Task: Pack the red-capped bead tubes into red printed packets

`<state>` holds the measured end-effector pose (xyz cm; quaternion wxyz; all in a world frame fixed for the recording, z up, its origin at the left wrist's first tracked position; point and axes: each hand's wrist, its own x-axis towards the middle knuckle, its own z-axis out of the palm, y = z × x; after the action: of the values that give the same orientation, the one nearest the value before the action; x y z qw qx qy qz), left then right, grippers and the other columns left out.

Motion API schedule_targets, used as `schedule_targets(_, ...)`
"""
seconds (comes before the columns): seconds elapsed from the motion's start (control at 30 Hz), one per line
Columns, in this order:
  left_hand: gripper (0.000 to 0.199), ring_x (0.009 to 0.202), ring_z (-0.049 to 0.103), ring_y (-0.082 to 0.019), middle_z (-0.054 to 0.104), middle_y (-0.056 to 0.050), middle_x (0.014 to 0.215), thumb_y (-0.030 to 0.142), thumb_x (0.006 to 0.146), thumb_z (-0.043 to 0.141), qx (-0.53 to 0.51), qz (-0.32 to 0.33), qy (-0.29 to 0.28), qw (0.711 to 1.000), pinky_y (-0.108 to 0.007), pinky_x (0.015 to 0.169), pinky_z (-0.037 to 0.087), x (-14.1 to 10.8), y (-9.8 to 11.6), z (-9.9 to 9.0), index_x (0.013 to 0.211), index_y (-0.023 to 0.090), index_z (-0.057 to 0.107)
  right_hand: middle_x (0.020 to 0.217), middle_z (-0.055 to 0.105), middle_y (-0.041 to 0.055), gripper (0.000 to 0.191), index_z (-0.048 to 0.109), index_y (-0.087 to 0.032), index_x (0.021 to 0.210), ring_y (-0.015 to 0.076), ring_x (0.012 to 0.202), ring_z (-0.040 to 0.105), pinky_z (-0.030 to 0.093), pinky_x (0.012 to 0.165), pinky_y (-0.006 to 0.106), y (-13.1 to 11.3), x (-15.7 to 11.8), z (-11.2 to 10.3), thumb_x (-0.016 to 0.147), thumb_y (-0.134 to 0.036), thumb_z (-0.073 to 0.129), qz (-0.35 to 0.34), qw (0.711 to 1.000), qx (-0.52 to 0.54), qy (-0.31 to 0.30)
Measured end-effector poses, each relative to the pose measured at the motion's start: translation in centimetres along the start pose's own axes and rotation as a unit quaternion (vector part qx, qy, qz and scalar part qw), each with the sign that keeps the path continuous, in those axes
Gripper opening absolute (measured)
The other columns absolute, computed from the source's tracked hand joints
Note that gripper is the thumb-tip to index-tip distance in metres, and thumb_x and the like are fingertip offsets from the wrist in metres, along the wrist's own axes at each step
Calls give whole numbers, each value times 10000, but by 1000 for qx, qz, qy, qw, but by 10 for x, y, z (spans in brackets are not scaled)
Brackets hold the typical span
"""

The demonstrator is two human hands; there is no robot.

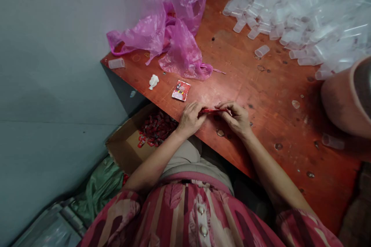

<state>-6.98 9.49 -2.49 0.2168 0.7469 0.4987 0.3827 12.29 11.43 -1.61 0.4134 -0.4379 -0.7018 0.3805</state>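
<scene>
Between my two hands, just above the table's near edge, is a thin red packet, seen nearly edge-on. My left hand pinches its left end, and my right hand has fingers and thumb closed on its right end. Part of the packet is hidden behind the fingers. A flat red printed sachet lies on the table just beyond my left hand. Left of it sits a small crumpled white piece, perhaps tissue.
A pink plastic bag covers the table's far left. Many clear plastic tubes are heaped at the back right, near a pinkish bucket. Below the table edge, a cardboard box holds red packets. Single tubes lie apart on the reddish table.
</scene>
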Motion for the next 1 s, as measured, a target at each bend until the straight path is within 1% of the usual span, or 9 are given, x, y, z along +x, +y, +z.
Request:
schedule_targets(0.13,104,1008,572,-201,623,-66,926,240,830,542,15,9,-3,1000,-361,893,449,3,1,0,912,181,523,874,654,25,113,582,-234,919,168,817,628,502,764,326,-4,1,-1,807,-234,567,-12,999,-44,-2)
schedule_targets(0.3,90,1007,576,-210,613,-40,881,195,792,556,30,3,-26,999,-416,935,425,1,-4,3,858,191,495,893,650,27,239,565,-227,990,169,770,617,504,711,315,9,-1,2,754,-237,594,-14,994,-103,-42)
schedule_targets(0.43,126,988,579,-193,618,-30,880,192,773,566,15,14,-26,999,-398,966,405,-2,-5,4,833,206,456,920,638,34,274,533,-230,1016,171,814,616,502,754,327,12,-2,2,749,-168,549,-34,994,-83,-66)
schedule_targets(0.5,183,991,572,-199,616,-44,927,194,758,578,35,7,-28,999,-400,979,389,-2,-5,6,892,203,453,970,624,48,334,513,-231,1052,184,869,605,493,794,346,10,-1,4,730,-145,541,-48,991,-88,-87)
schedule_targets(0.6,240,992,558,-205,601,-64,958,105,729,540,79,-8,-36,996,-388,973,377,2,-5,9,936,187,449,1024,604,59,407,479,-234,1100,196,939,584,463,876,381,6,3,8,713,-113,510,-62,986,-99,-117)
schedule_targets(0.73,221,943,547,-199,591,-56,924,99,727,528,81,-20,-57,995,-335,865,419,8,-5,8,920,182,460,1048,569,72,409,441,-223,1122,193,946,569,467,864,371,7,6,12,728,-128,497,-35,992,-81,-95)
schedule_targets(0.9,233,996,527,-198,596,-58,966,79,736,504,97,-1,-78,992,-358,955,357,11,-5,8,948,176,485,1026,573,65,380,452,-217,1087,192,954,560,458,871,372,8,6,12,719,-131,496,-42,988,-78,-124)
schedule_targets(0.93,190,980,533,-194,600,-53,952,98,756,506,88,-4,-79,993,-354,945,363,12,-5,8,928,179,495,1010,580,62,346,466,-216,1071,189,932,566,465,853,365,7,6,12,734,-149,506,-32,989,-76,-119)
schedule_targets(1.0,58,883,554,-178,605,-36,873,177,799,528,48,-31,-70,996,-324,858,409,13,-2,6,855,181,515,932,598,44,234,512,-216,1011,171,826,582,486,771,335,3,7,10,778,-218,533,15,994,-57,-96)
